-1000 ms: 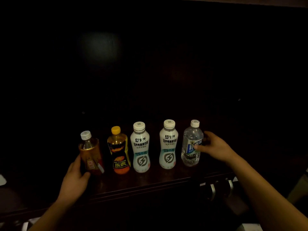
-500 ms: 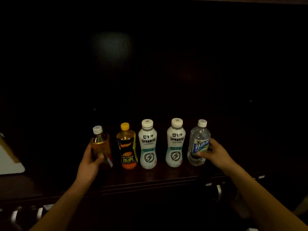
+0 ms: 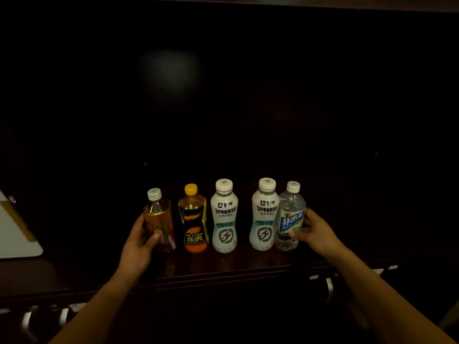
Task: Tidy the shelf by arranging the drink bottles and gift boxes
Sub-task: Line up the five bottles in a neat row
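Observation:
Several drink bottles stand upright in a row on a dark wooden shelf [image 3: 223, 268]. At the left end is an amber tea bottle [image 3: 159, 218] with a white cap, gripped low by my left hand [image 3: 137, 247]. Beside it stands a yellow-capped orange energy drink [image 3: 193, 219]. Two white electrolyte bottles [image 3: 224, 217] [image 3: 264, 214] follow. At the right end, touching the second white bottle, is a clear water bottle [image 3: 289, 217] with a blue label, held from the right by my right hand [image 3: 315, 234].
A white board or box [image 3: 17, 237] with a tan stripe lies at the far left. Metal drawer handles [image 3: 329, 289] [image 3: 27, 321] show below the shelf's front edge. The shelf back and surroundings are very dark.
My right hand has slid the clear water bottle left until it touches the second white bottle. My left hand has closed around the amber bottle, which now stands nearer the orange drink.

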